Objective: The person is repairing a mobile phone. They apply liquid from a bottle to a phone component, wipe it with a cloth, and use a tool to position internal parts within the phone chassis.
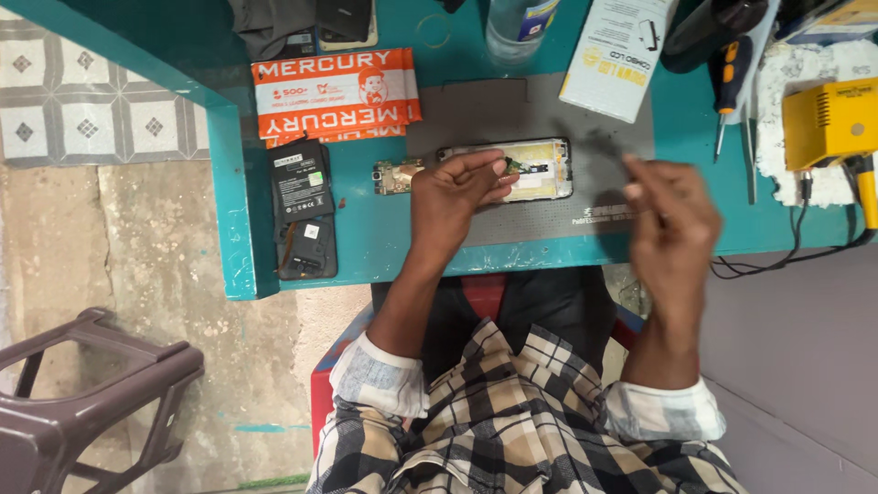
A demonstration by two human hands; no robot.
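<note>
Left hand (457, 197) pinches a small green component (512, 166) between thumb and fingertips over the opened phone (530, 169) on the grey mat (549, 114), mid-table; right hand (672, 220) blurred, raised right, grip unclear; circuit board (397, 176) left of phone

Right hand (672, 224) motion-blurred; its fingers' (640, 178) grip cannot be told.

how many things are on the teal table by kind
opened phone: 1
small circuit boards: 1
black batteries: 1
black back covers: 1
orange packets: 1
white boxes: 1
screwdrivers: 1
yellow tools: 1
grey mats: 1
total: 9
</note>
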